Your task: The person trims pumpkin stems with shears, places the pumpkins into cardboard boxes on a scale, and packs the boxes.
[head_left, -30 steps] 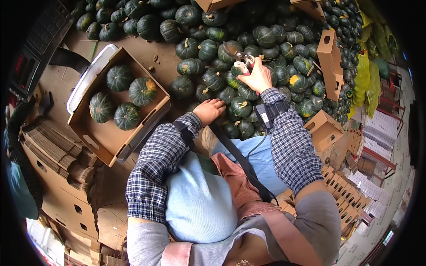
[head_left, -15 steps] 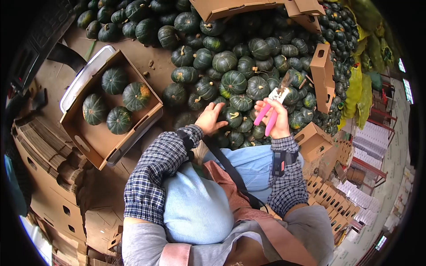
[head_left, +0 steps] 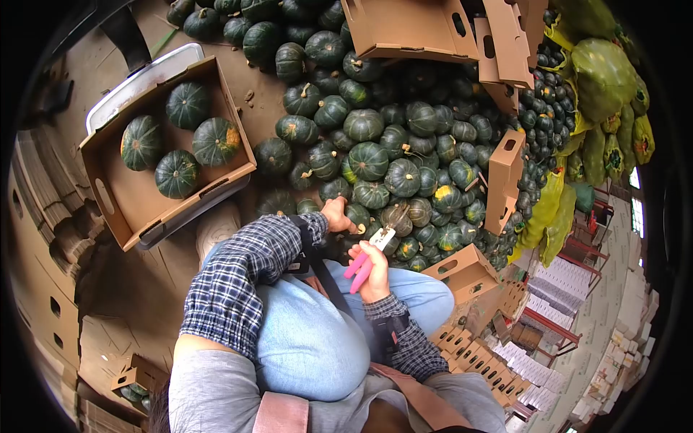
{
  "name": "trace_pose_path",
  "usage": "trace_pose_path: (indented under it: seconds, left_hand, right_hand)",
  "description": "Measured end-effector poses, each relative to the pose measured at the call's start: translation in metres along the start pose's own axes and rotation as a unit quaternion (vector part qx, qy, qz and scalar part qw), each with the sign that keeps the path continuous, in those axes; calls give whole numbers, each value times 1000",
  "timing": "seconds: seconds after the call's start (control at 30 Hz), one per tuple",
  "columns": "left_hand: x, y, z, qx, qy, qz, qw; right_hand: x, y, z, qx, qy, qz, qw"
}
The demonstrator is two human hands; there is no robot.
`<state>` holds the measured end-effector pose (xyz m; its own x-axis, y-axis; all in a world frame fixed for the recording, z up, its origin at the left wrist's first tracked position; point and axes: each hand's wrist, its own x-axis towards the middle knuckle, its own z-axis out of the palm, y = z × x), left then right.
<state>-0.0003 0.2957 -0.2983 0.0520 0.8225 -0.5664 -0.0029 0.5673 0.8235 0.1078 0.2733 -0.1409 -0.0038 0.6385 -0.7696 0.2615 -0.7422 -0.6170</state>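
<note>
My left hand point(head_left: 335, 215) is at the near edge of a heap of dark green kabocha squashes point(head_left: 368, 160). Its fingers are closed against the side of one kabocha squash point(head_left: 356, 214) whose pale stem faces me. In my right hand point(head_left: 375, 277) are pruning shears point(head_left: 359, 270) with pink handles. The metal blades point up and away, just right of that squash. Whether the blades touch anything is hard to make out. To the left, an open cardboard box point(head_left: 110, 198) holds several kabocha squashes, spaced apart.
The box sits on a white-rimmed tray point(head_left: 144, 81). Empty-looking cardboard boxes point(head_left: 411, 32) lie on the heap at the back. Yellow-green mesh sacks point(head_left: 603, 79) stand at the right. Flattened cardboard point(head_left: 43, 216) is stacked at the left, and more cartons point(head_left: 476, 361) are at the lower right.
My view has shifted. My left hand has gone from spread fingers over the heap to closing on a squash. The shears in my right hand have come nearer my left hand.
</note>
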Motion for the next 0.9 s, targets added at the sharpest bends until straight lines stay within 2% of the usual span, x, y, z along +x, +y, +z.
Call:
trace_pose_path:
  seconds: [0.03, 0.1, 0.13, 0.23, 0.3, 0.33, 0.37, 0.43, 0.47, 0.5, 0.57, 0.63, 0.7, 0.83, 0.9]
  left_hand:
    - [-7, 9, -1, 35, -11, -4, 999]
    - [-10, 9, 4, -58, -21, -7, 998]
    - [-7, 6, 8, -24, -1, 3, 1000]
    - [-8, 0, -5, -124, -45, -3, 991]
    - [-30, 13, -32, -318, -136, -42, 938]
    - [-43, 23, -52, -363, -165, -27, 917]
    - [-50, 27, -66, -405, -195, -13, 893]
    - [-52, 31, -82, -571, -236, 17, 787]
    - [-57, 37, -91, -592, -213, 35, 777]
    - [-60, 41, -101, -601, -212, 40, 770]
    - [-70, 44, -119, -571, -206, 39, 793]
    - [-84, 50, -129, -576, -213, 55, 788]
    - [-100, 55, -138, -559, -217, 119, 792]
    - [-130, 64, -156, -537, -190, 95, 817]
    - [-140, 66, -164, -526, -182, 76, 827]
  right_hand:
    - [0, -2, 1, -13, -10, -40, 999]
    - [-4, -11, 7, -43, -29, -120, 991]
    - [-7, -15, 10, -42, -36, -146, 988]
    - [-20, -45, 13, -122, -87, -211, 966]
    - [-24, -71, 10, -217, -63, -290, 930]
    - [-28, -89, 8, -365, -18, -377, 851]
    - [-29, -104, 6, -498, 31, -449, 741]
    - [-22, -121, 1, -623, 53, -491, 606]
    - [-19, -123, 2, -641, 63, -515, 566]
    - [-19, -126, 7, -651, 58, -522, 548]
    - [-16, -125, 13, -651, 38, -512, 558]
    - [-18, -126, 26, -645, 26, -521, 558]
    - [-21, -126, 39, -641, 16, -525, 560]
    - [-33, -130, 60, -660, -9, -551, 510]
    - [-37, -135, 66, -689, -24, -532, 492]
